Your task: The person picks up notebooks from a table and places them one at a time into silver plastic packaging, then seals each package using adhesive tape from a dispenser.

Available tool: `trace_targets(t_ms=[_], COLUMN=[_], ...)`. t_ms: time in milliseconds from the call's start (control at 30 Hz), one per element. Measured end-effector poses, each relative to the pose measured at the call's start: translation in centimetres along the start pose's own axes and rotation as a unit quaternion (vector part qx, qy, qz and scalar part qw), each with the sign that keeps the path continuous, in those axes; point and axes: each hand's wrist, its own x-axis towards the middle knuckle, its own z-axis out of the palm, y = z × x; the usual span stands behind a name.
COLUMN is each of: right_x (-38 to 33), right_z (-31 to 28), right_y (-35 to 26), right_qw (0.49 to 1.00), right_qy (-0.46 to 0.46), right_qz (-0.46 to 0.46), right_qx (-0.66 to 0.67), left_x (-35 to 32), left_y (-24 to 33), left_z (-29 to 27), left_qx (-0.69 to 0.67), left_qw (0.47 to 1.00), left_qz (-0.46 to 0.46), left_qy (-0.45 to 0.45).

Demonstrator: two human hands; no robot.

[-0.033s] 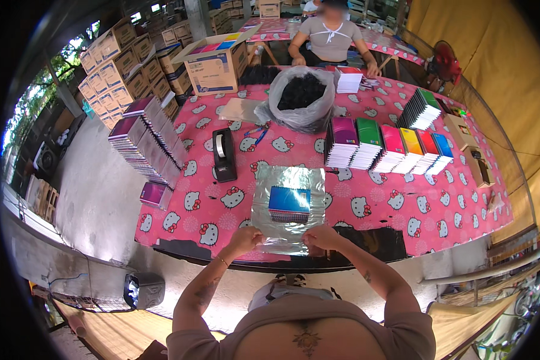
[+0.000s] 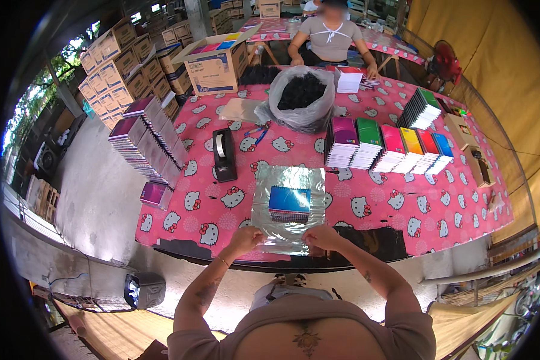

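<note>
A short stack of spiral notebooks (image 2: 290, 200) with a blue cover on top lies on, or inside, a shiny clear plastic wrap (image 2: 272, 239) in front of me; I cannot tell which. At the wrap's near left corner, my left hand (image 2: 246, 239) is closed in a pinch on the plastic. My right hand (image 2: 322, 237) pinches the near right side in the same way. Both hands are close to the table's front edge, on the near side of the notebooks and apart from them.
A black tape dispenser (image 2: 224, 155) stands to the left, with blue scissors (image 2: 260, 135) behind it. Wrapped notebook piles (image 2: 144, 144) rise at the far left. Coloured notebook stacks (image 2: 366, 144) line the right. Behind are a bag of black material (image 2: 300, 114), an open carton (image 2: 213, 71) and a seated person (image 2: 329, 39).
</note>
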Motion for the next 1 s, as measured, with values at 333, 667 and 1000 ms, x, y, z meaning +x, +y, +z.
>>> trace_targets(t_ms=[333,667,1000], right_x=[-0.4,-1.5,4.1], right_z=[1.2,0.8,4.3], right_y=[-2.5,-4.7,-10.4], right_qw=[0.996,0.977,0.926], right_qy=[0.018,0.071,0.316], right_qz=[0.084,0.020,-0.002], right_qx=[0.002,-0.198,-0.209], left_x=[0.5,1.2,10.1], left_y=[0.3,1.1,-4.3], left_z=[-2.0,-4.1,-4.6], left_qx=[-0.043,0.075,-0.358], left_qw=[0.989,0.977,0.932], left_qz=[-0.036,0.142,-0.007], left_qy=[-0.137,0.138,0.059])
